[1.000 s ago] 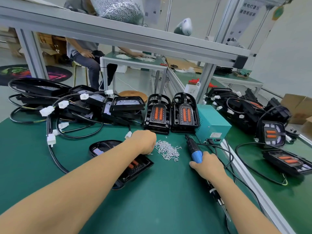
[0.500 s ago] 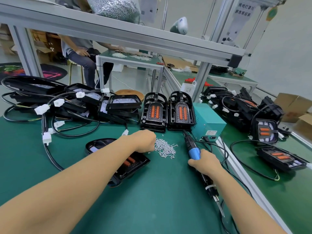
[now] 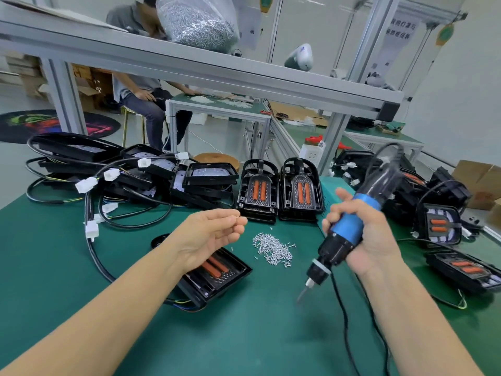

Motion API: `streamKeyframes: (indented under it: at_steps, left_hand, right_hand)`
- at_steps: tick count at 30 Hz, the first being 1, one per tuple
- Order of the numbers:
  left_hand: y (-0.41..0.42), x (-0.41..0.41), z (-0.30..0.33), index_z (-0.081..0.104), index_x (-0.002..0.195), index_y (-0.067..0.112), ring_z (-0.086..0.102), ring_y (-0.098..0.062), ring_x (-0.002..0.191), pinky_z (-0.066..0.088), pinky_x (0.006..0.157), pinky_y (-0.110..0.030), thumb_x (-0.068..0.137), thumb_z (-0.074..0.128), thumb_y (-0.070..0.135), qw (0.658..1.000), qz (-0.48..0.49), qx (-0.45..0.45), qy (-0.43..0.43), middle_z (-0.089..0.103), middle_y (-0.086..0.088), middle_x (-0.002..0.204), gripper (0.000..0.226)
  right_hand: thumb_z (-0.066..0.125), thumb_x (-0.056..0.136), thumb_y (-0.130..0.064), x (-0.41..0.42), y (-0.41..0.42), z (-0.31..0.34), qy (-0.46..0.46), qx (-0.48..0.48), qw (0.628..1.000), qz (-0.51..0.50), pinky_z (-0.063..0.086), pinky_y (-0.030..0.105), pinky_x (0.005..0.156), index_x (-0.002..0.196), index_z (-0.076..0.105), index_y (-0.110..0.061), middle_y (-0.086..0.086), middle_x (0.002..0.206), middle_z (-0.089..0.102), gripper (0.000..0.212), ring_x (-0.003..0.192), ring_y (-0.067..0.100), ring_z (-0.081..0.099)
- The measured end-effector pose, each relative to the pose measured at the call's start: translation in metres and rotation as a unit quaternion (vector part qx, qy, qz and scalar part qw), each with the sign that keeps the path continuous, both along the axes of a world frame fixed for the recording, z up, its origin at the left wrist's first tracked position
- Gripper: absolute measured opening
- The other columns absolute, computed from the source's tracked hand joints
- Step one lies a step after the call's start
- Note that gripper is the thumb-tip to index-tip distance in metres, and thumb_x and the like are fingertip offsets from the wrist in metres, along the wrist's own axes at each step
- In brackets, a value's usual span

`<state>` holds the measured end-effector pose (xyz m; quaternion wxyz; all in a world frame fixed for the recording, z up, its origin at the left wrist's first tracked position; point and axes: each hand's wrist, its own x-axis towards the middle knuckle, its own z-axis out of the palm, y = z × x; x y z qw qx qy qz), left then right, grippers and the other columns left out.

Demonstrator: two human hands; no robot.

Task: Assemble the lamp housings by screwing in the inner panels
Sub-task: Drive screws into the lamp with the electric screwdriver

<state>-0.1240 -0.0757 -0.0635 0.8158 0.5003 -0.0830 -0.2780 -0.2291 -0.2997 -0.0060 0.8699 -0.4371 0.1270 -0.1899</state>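
A black lamp housing [image 3: 217, 278] with orange strips in its inner panel lies flat on the green table, partly under my left wrist. A loose pile of small silver screws [image 3: 273, 249] sits just right of it. My left hand [image 3: 214, 234] hovers palm-up above the housing, fingers curled, pinching something tiny at the fingertips, apparently a screw. My right hand [image 3: 363, 234] grips the blue electric screwdriver [image 3: 348, 229] in the air, its bit [image 3: 302, 294] pointing down and left above the mat.
Two housings [image 3: 279, 191] stand upright behind the screws, beside a teal power box [image 3: 332, 185]. Stacked housings with cables and white plugs [image 3: 130, 175] fill the left; more housings [image 3: 439, 223] lie right. A bag of screws [image 3: 198, 23] rests on the overhead shelf. A person sits behind.
My left hand has lifted off the screw pile and turned palm-up. My right hand has raised the screwdriver from the table and tilted its bit downward.
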Motion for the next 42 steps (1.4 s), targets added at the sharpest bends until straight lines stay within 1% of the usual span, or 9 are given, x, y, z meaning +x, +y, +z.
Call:
streamKeyframes:
  at_steps: [3, 6, 11, 17, 24, 33, 37, 39, 42]
  left_hand:
    - [0.012, -0.010, 0.001, 0.064, 0.095, 0.004, 0.066, -0.012, 0.064, 0.055, 0.056, -0.021, 0.074, 0.064, 0.006, 0.998, 0.005, -0.039, 0.039, 0.071, -0.007, 0.080, 0.022]
    - [0.019, -0.020, 0.001, 0.063, 0.093, 0.004, 0.062, -0.010, 0.058, 0.054, 0.053, -0.019, 0.071, 0.065, 0.006, 0.995, -0.001, -0.073, 0.069, 0.067, -0.005, 0.073, 0.022]
    - [0.022, -0.035, 0.001, 0.063, 0.093, 0.003, 0.062, -0.011, 0.059, 0.055, 0.054, -0.018, 0.073, 0.064, 0.003, 0.988, -0.014, -0.126, 0.089, 0.068, -0.005, 0.075, 0.020]
    - [0.022, -0.045, 0.001, 0.062, 0.097, 0.002, 0.062, -0.010, 0.058, 0.055, 0.054, -0.019, 0.074, 0.063, 0.004, 0.988, -0.005, -0.128, 0.086, 0.068, -0.006, 0.076, 0.023]
    - [0.024, -0.047, -0.002, 0.064, 0.091, 0.002, 0.061, -0.011, 0.059, 0.054, 0.054, -0.020, 0.074, 0.064, 0.005, 0.988, -0.010, -0.130, 0.076, 0.068, -0.007, 0.077, 0.017]
    - [0.022, -0.049, -0.002, 0.066, 0.091, 0.000, 0.061, -0.010, 0.058, 0.054, 0.054, -0.019, 0.071, 0.065, 0.006, 0.988, 0.018, -0.131, 0.081, 0.069, -0.008, 0.076, 0.021]
    - [0.021, -0.052, -0.001, 0.065, 0.096, -0.003, 0.061, -0.010, 0.058, 0.053, 0.054, -0.018, 0.069, 0.065, 0.007, 0.991, 0.059, -0.109, 0.048, 0.069, -0.009, 0.075, 0.029]
    - [0.020, -0.053, 0.000, 0.066, 0.095, -0.002, 0.061, -0.010, 0.058, 0.053, 0.055, -0.018, 0.072, 0.065, 0.006, 0.992, 0.083, -0.094, 0.029, 0.069, -0.009, 0.074, 0.024]
    - [0.019, -0.054, 0.001, 0.066, 0.094, -0.002, 0.060, -0.010, 0.057, 0.052, 0.055, -0.018, 0.083, 0.060, -0.001, 0.991, 0.103, -0.080, 0.020, 0.069, -0.009, 0.073, 0.013]
  right_hand:
    - [0.049, 0.087, 0.001, 0.000, 0.022, 0.017, -0.104, 0.037, 0.992, -0.056, 0.047, 0.021, 0.053, 0.103, 0.057, -0.013, -0.002, 0.057, 0.048, 0.023, 0.047, 0.008, 0.046]
    - [0.050, 0.089, 0.000, 0.000, 0.045, 0.032, -0.194, 0.058, 0.974, -0.100, 0.047, 0.019, 0.055, 0.098, 0.057, -0.016, -0.005, 0.058, 0.049, 0.020, 0.049, 0.007, 0.047]
    - [0.052, 0.089, -0.002, 0.004, 0.074, 0.046, -0.267, 0.066, 0.955, -0.113, 0.047, 0.020, 0.056, 0.094, 0.056, -0.017, -0.005, 0.059, 0.052, 0.016, 0.051, 0.008, 0.049]
    - [0.049, 0.091, -0.001, 0.010, 0.094, 0.045, -0.280, 0.029, 0.953, -0.112, 0.046, 0.020, 0.055, 0.090, 0.053, -0.017, -0.006, 0.058, 0.049, 0.017, 0.049, 0.007, 0.047]
    - [0.058, 0.073, -0.007, 0.013, 0.099, 0.042, -0.280, 0.008, 0.953, -0.115, 0.046, 0.021, 0.055, 0.090, 0.053, -0.018, -0.005, 0.058, 0.049, 0.021, 0.049, 0.008, 0.047]
    - [0.057, 0.075, -0.007, 0.015, 0.101, 0.038, -0.282, -0.010, 0.951, -0.125, 0.047, 0.022, 0.056, 0.091, 0.053, -0.017, -0.006, 0.056, 0.049, 0.020, 0.050, 0.008, 0.048]
    - [0.057, 0.075, -0.007, 0.015, 0.102, 0.036, -0.284, -0.004, 0.949, -0.133, 0.046, 0.021, 0.056, 0.092, 0.053, -0.017, -0.006, 0.056, 0.049, 0.020, 0.050, 0.008, 0.048]
    - [0.056, 0.074, -0.006, 0.015, 0.103, 0.035, -0.285, 0.002, 0.949, -0.134, 0.046, 0.022, 0.056, 0.092, 0.052, -0.017, -0.006, 0.056, 0.049, 0.021, 0.050, 0.008, 0.048]
    - [0.056, 0.073, -0.006, 0.015, 0.104, 0.034, -0.279, 0.004, 0.951, -0.137, 0.046, 0.022, 0.056, 0.091, 0.053, -0.017, -0.006, 0.056, 0.049, 0.022, 0.050, 0.008, 0.047]
